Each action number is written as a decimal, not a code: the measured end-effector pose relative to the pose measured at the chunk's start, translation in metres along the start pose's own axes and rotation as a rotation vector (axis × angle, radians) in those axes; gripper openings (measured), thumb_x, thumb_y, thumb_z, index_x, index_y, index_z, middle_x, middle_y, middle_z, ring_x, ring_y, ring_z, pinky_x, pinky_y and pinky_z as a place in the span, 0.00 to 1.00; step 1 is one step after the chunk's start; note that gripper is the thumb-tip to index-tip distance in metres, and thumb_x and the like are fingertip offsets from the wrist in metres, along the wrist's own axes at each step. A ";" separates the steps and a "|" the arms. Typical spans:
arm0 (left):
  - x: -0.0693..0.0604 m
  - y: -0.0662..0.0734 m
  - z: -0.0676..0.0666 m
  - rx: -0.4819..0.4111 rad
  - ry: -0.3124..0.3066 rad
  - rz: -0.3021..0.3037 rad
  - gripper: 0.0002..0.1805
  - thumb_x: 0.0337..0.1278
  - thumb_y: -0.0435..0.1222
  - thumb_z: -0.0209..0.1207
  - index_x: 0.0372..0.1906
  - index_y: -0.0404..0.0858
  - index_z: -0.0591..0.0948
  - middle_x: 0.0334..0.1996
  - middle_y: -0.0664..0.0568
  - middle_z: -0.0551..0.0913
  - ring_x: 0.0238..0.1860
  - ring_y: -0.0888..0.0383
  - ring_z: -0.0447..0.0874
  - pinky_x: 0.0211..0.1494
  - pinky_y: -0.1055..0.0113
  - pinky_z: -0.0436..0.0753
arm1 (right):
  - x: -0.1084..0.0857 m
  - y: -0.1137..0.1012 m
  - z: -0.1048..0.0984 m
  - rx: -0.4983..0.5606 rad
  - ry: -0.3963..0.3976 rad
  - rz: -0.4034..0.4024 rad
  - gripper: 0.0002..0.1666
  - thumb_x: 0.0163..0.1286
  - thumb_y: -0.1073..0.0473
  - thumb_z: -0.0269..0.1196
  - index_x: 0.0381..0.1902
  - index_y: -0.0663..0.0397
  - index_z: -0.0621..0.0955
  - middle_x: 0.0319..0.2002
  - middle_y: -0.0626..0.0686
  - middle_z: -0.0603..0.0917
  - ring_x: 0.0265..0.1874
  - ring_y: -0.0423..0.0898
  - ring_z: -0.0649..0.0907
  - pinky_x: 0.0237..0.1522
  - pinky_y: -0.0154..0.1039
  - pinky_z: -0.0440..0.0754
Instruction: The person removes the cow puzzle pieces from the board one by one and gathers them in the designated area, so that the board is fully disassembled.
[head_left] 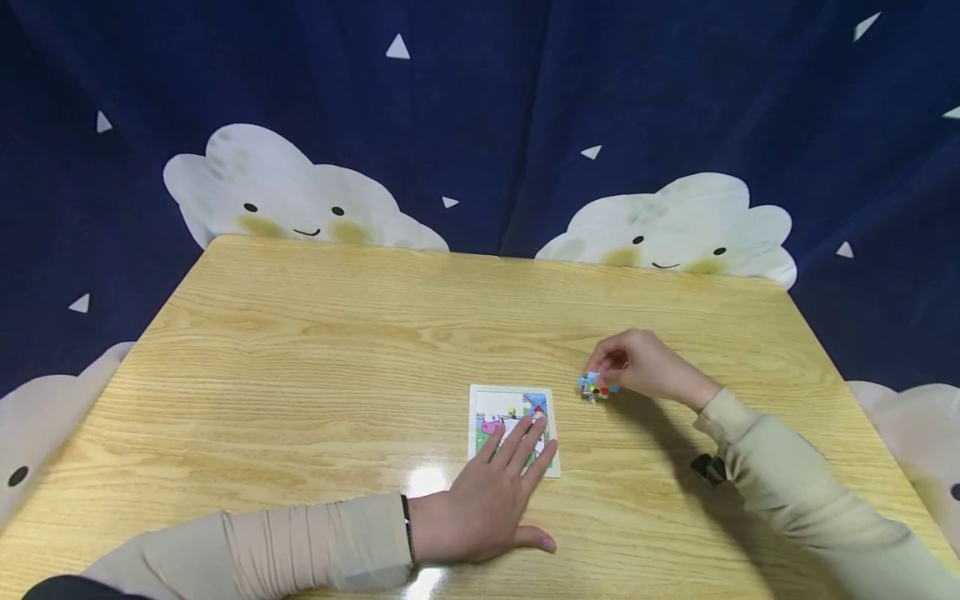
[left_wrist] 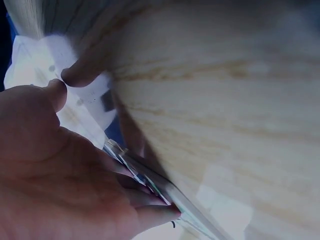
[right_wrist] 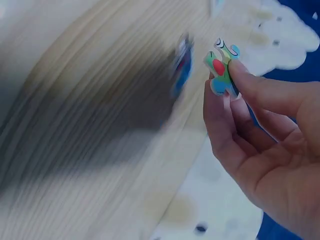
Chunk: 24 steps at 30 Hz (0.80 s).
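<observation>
My left hand (head_left: 491, 504) lies with fingers spread across a small square jigsaw puzzle (head_left: 495, 402) in a white frame, which shows a cartoon cow. The upper left of the puzzle shows bare white, while the fingers hide part of the lower picture. Right of it, my right hand (head_left: 648, 367) pinches a puzzle piece (right_wrist: 223, 70) between thumb and fingers. This piece is green, blue and red. Other colourful puzzle pieces (right_wrist: 183, 65) lie on the table just below it, blurred in the right wrist view.
The wooden table (head_left: 315, 358) extends around the puzzle on every side. Behind it hangs a dark blue curtain (head_left: 480, 100) with white clouds and triangles. A small black object (head_left: 708, 469) shows beside the right sleeve.
</observation>
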<state>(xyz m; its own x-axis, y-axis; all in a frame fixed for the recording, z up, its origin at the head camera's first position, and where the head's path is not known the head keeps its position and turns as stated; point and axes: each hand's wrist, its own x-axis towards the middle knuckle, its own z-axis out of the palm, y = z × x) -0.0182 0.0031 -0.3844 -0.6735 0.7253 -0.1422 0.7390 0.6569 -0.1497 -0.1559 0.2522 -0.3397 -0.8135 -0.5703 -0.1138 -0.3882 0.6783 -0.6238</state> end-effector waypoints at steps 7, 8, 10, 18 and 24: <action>0.000 0.001 0.001 0.009 0.002 0.004 0.55 0.58 0.74 0.29 0.78 0.39 0.50 0.77 0.38 0.43 0.77 0.46 0.41 0.74 0.53 0.54 | -0.020 0.032 -0.017 -0.074 -0.035 0.121 0.05 0.62 0.72 0.66 0.30 0.59 0.85 0.22 0.48 0.83 0.20 0.48 0.81 0.27 0.36 0.77; 0.000 0.000 0.001 0.008 0.006 0.006 0.55 0.58 0.74 0.29 0.78 0.39 0.50 0.77 0.38 0.43 0.77 0.45 0.42 0.74 0.53 0.54 | -0.021 0.034 -0.017 -0.087 -0.040 0.130 0.04 0.62 0.72 0.66 0.30 0.60 0.85 0.21 0.48 0.83 0.20 0.47 0.81 0.27 0.36 0.77; 0.000 0.001 0.002 0.009 0.016 0.008 0.55 0.57 0.74 0.29 0.78 0.39 0.51 0.77 0.38 0.44 0.77 0.45 0.42 0.73 0.53 0.55 | -0.022 0.038 -0.017 -0.108 -0.041 0.137 0.04 0.61 0.72 0.67 0.29 0.60 0.84 0.21 0.48 0.83 0.19 0.46 0.80 0.27 0.36 0.77; 0.000 0.001 -0.001 0.008 0.001 0.004 0.54 0.58 0.74 0.29 0.78 0.39 0.50 0.77 0.38 0.44 0.77 0.46 0.42 0.74 0.54 0.54 | -0.021 0.039 -0.013 -0.160 -0.013 0.128 0.08 0.57 0.74 0.69 0.28 0.58 0.82 0.25 0.47 0.82 0.23 0.41 0.80 0.28 0.37 0.78; -0.002 -0.001 -0.003 -0.026 -0.011 0.008 0.54 0.59 0.73 0.29 0.78 0.39 0.49 0.77 0.38 0.42 0.77 0.46 0.39 0.74 0.54 0.51 | -0.023 0.034 -0.013 -0.136 -0.014 0.128 0.05 0.59 0.72 0.69 0.29 0.59 0.83 0.27 0.47 0.84 0.25 0.43 0.82 0.29 0.36 0.79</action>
<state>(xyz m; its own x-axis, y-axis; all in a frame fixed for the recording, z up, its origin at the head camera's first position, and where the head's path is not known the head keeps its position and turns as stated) -0.0177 0.0020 -0.3809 -0.6674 0.7286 -0.1537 0.7446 0.6560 -0.1235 -0.1564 0.2942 -0.3483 -0.8543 -0.4809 -0.1969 -0.3377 0.8018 -0.4930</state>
